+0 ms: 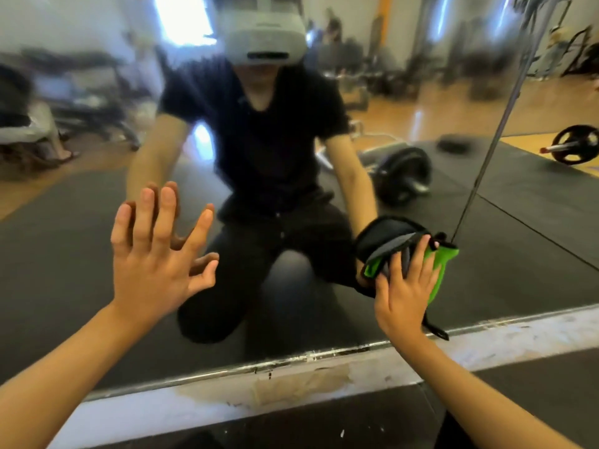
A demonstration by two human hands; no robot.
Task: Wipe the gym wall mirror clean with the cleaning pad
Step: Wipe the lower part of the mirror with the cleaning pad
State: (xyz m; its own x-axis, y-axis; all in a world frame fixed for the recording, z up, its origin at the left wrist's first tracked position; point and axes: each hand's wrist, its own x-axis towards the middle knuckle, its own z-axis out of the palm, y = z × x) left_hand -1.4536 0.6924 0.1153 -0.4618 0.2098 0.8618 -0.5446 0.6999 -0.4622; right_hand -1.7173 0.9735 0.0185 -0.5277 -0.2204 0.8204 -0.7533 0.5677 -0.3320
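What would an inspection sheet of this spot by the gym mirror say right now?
Surface: mirror low on the wall, smeared and hazy; chipped, scuffed ledge below it.
Job's things: green and grey pad flat against the glass.
Clutter: nothing seen.
Hands: left hand open, fingers spread, fingertips at the glass; right hand presses the pad with straight fingers.
Cables: nothing seen; a black strap hangs from the pad.
Surroundings: seen only as reflection: barbell, dark floor mats, blurred gym machines.
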